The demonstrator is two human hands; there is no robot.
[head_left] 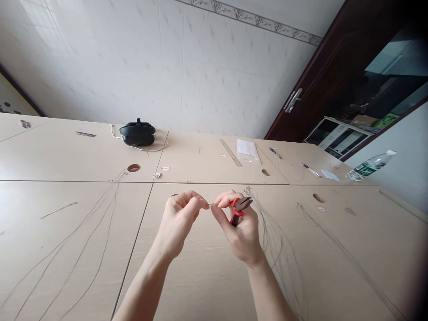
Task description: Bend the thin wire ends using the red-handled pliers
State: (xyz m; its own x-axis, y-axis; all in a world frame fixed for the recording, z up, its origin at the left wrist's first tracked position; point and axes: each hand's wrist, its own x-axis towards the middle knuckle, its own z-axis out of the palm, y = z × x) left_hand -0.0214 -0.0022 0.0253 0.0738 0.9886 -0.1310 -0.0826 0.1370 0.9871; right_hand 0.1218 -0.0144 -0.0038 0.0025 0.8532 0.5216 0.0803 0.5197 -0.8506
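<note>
Thumb and forefinger of my left hand [179, 223] are closed in a pinch on a short, thin wire [210, 205]. The wire's other end runs to the pinched fingertips of my right hand [243, 238]. Tucked in that same right hand is a pair of pliers [236, 216] with red-and-black handles, its dark jaws pointing up and to the right. Both hands are raised over the middle of the table [194, 281], fingertips nearly meeting. Just beyond the right hand lies a bundle of thin grey wires [277, 243]; its near part runs behind the right forearm.
More long wires lie at left [100, 232] and right [347, 254]. Toward the back are a black case [137, 134] with a white cable, a steel ruler [230, 153], a plastic bag [248, 150], pens [310, 170] and a water bottle [369, 167]. Round holes [134, 168] pierce the tabletop.
</note>
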